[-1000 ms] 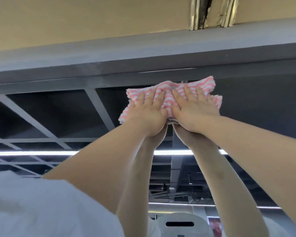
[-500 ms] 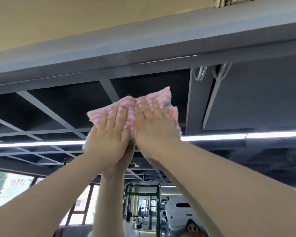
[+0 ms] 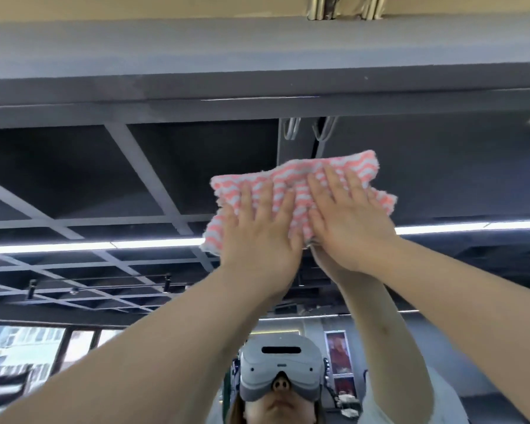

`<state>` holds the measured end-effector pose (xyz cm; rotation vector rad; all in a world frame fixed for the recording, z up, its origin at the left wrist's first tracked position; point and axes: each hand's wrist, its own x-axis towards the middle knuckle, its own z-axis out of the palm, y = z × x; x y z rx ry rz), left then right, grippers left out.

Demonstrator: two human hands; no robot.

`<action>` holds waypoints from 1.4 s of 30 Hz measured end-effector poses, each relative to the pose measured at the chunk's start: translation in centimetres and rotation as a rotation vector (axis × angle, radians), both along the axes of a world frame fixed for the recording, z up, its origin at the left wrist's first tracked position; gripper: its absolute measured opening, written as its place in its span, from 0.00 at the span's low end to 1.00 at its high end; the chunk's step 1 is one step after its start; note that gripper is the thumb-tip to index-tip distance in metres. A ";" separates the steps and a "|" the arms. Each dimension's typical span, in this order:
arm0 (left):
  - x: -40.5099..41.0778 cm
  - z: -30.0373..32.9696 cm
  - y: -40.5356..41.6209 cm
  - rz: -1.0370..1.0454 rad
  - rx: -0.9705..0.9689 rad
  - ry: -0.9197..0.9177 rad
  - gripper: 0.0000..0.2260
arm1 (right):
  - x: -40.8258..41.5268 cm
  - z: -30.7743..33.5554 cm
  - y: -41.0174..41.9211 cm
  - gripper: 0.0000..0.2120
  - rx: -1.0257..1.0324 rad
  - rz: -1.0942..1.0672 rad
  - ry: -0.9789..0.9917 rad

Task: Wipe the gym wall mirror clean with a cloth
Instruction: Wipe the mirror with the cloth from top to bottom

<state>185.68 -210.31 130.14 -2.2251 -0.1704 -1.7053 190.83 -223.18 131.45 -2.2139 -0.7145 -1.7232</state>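
Note:
A pink-and-white striped cloth [image 3: 300, 185] lies flat against the upper part of the wall mirror [image 3: 120, 179], right of centre. My left hand [image 3: 257, 234] presses on the cloth's left half with straight, spread fingers. My right hand [image 3: 349, 221] presses on its right half the same way, beside the left. Both arms reach up overhead. The glass reflects my arms, a headset and a dark grid ceiling.
A grey beam [image 3: 257, 65] runs along the mirror's top edge, with a beige wall [image 3: 135, 7] above it. Light strips [image 3: 74, 246] and windows [image 3: 28, 347] show as reflections in the glass.
Both hands slid the cloth from the left back to the right across the glass and slightly up. The camera tilted down, bringing the reflected headset into view.

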 end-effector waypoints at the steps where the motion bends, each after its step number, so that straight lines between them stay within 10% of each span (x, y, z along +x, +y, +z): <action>1: 0.6 -0.3 -1.2 -0.012 0.026 0.014 0.24 | 0.6 -0.7 -1.1 0.30 0.038 -0.011 0.016; 11: 0.5 -2.9 -0.9 -0.057 0.270 -0.093 0.31 | -0.4 -4.7 0.9 0.27 0.282 0.096 0.171; 30: -9.7 -7.9 19.4 0.064 -0.235 -0.180 0.30 | -10.6 -5.9 20.1 0.29 -0.248 0.196 -0.051; 42: -4.5 -10.8 9.5 -0.105 -0.109 -0.001 0.29 | -4.3 -11.1 9.3 0.30 -0.009 0.129 -0.003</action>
